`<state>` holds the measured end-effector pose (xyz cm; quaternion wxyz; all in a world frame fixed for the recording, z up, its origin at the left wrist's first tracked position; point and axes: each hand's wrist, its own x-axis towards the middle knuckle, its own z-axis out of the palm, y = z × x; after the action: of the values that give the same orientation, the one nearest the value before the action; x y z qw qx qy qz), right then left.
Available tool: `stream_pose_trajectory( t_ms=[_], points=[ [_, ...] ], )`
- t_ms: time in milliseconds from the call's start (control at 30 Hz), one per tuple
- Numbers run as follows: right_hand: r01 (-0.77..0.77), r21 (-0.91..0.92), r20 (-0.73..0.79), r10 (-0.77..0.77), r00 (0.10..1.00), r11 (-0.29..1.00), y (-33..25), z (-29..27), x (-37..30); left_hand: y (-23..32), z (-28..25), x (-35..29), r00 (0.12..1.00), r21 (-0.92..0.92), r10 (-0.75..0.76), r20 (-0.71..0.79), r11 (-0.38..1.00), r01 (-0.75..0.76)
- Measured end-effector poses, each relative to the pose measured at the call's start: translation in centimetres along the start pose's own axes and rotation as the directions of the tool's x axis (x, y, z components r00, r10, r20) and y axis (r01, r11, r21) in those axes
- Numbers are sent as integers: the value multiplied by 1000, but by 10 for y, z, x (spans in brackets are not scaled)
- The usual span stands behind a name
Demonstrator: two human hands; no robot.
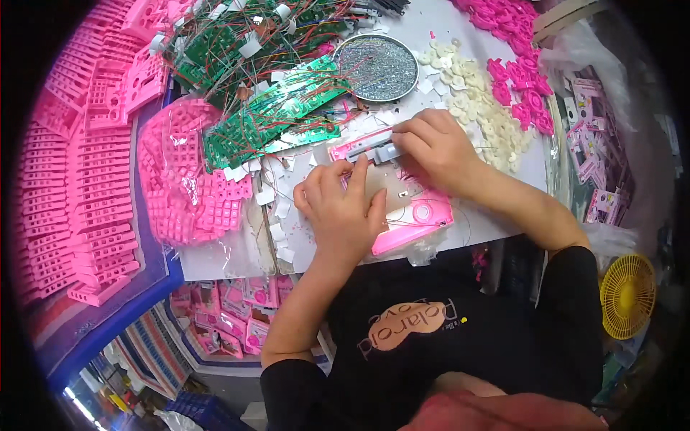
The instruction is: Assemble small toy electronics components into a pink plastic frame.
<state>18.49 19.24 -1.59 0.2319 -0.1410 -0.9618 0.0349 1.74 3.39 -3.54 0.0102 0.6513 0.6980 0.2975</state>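
Note:
A pink plastic casing (pixel 417 215) lies open at the table's front edge, with thin wires by it. A long grey part (pixel 387 152) sits along its far side. My left hand (pixel 338 201) curls over the casing's left side, index finger pressed near the grey part and thumb apart. My right hand (pixel 440 147) pinches the right end of the grey part, fingers bent and close together. What lies under my fingertips is partly hidden.
Green circuit boards (pixel 269 118) with red wires lie at the far left, beside a round tin of small metal screws (pixel 377 68). Cream plastic pieces (pixel 463 82) and magenta pieces (pixel 521 86) lie right. Bagged pink keypads (pixel 187 172) and stacked pink casings (pixel 65 179) stand left.

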Motion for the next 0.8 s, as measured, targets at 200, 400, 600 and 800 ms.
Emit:
stream_pose_trajectory(
  t_ms=[200,400,600,800],
  points=[
    [-150,257,300,69,952,955,27,-16,17,-13,-19,52,975,-149,15,224,989,19],
    [-43,431,-351,211,912,902,14,-111,32,-37,33,164,951,-35,308,24,951,-307],
    [-27,899,-223,510,831,436,38,-113,47,-32,80,183,879,164,451,158,865,-474],
    [-151,974,-5,688,726,166,1,-108,80,-26,86,193,919,197,377,112,898,-392]
  ],
)
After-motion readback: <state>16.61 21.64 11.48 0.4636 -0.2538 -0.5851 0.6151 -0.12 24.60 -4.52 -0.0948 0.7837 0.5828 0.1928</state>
